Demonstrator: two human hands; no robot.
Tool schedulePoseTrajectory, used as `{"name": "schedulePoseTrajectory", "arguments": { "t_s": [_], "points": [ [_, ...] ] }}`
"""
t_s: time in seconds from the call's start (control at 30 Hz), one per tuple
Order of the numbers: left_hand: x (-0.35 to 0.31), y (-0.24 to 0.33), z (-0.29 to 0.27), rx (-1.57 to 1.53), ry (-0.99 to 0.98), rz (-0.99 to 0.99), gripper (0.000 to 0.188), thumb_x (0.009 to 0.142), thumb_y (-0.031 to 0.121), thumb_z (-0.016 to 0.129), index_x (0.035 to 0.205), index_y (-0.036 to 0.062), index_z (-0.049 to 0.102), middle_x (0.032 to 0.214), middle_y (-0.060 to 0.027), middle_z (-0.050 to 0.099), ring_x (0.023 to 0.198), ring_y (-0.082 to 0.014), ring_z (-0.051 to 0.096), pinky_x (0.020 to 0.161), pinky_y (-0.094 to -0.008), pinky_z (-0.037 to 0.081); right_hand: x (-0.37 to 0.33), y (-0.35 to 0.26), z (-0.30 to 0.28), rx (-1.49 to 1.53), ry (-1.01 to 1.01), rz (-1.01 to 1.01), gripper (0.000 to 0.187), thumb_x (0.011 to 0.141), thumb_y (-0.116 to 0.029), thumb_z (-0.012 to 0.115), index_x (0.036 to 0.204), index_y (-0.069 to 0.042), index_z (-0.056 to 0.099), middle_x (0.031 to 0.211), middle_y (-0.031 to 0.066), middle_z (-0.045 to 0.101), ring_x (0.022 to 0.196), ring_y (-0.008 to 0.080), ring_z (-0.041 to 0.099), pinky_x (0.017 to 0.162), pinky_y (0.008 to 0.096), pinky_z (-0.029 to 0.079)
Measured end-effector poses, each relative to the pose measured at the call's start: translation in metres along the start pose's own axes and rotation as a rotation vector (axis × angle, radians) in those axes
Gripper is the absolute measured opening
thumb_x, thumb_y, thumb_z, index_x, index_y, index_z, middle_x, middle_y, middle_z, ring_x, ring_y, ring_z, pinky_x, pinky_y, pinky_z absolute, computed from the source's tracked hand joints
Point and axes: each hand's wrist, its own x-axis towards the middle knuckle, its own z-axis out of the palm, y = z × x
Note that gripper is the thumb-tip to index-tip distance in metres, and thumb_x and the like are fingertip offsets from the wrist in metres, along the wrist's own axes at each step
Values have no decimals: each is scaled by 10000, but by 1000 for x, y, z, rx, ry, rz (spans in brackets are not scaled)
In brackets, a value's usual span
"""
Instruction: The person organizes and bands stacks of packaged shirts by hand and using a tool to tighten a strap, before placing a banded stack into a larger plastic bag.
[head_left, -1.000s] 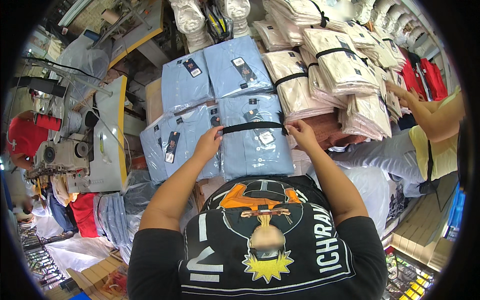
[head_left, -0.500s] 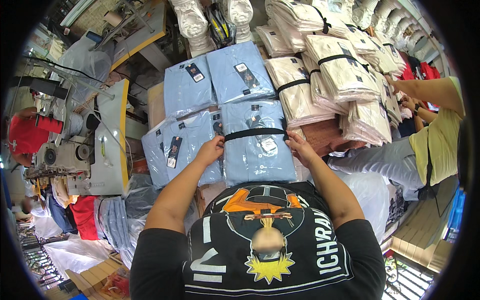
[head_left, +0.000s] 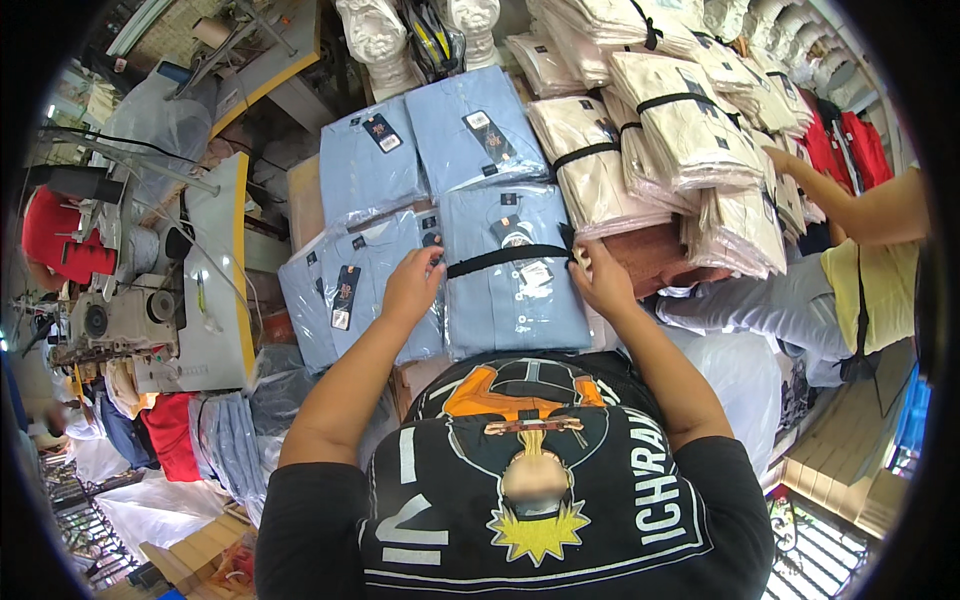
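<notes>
A stack of folded light-blue shirts (head_left: 485,310) in clear plastic lies before me. Across its upper half runs a black strap (head_left: 510,258), slanting up toward the right. At the stack's right edge, the curled fingers of my right hand (head_left: 604,283) pinch the strap's end. My left hand (head_left: 410,287) is by the left edge, fingertips drawn together just beside the strap; what they hold, if anything, is too small to make out. Dark hang tags and white labels show through the plastic. The strap's underside is hidden.
More bagged blue shirts (head_left: 372,165) lie behind and to the left. Cream garment bundles (head_left: 690,120) with black straps are piled at the right, where another person's arm (head_left: 850,205) reaches in. A sewing machine (head_left: 125,315) stands on a table at the left.
The strap's right end has risen, so it slants more. My left fingers have come slightly away from its left end. The other person's arm at the right has shifted lower.
</notes>
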Motion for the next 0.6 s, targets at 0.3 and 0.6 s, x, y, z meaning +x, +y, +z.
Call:
{"name": "schedulePoseTrajectory", "arguments": {
  "t_s": [0.3, 0.6],
  "points": [
    [17, 28, 19, -51, -124, 113, 216, 759, 142, 659, 954, 68, 603, 915, -82, 561, 789, -214, 572, 712, -314, 463, 21, -6, -11, -47, -157, -174, 138, 741, -191, 619, 839, -95, 618, 890, 129, 550, 860, 345, 549, 749, 411, 450],
    [15, -31, 62, -422, -9, -629, 574, 790, 369, 649, 1151, -45, 481, 1130, -199, 527, 1048, -277, 517, 880, -407, 415, 10, 14, -1, 428, -284, 682, 402, 772, -439, 615, 893, -55, 600, 766, 84, 577, 752, 255, 576, 738, 356, 441]
  ]
}}
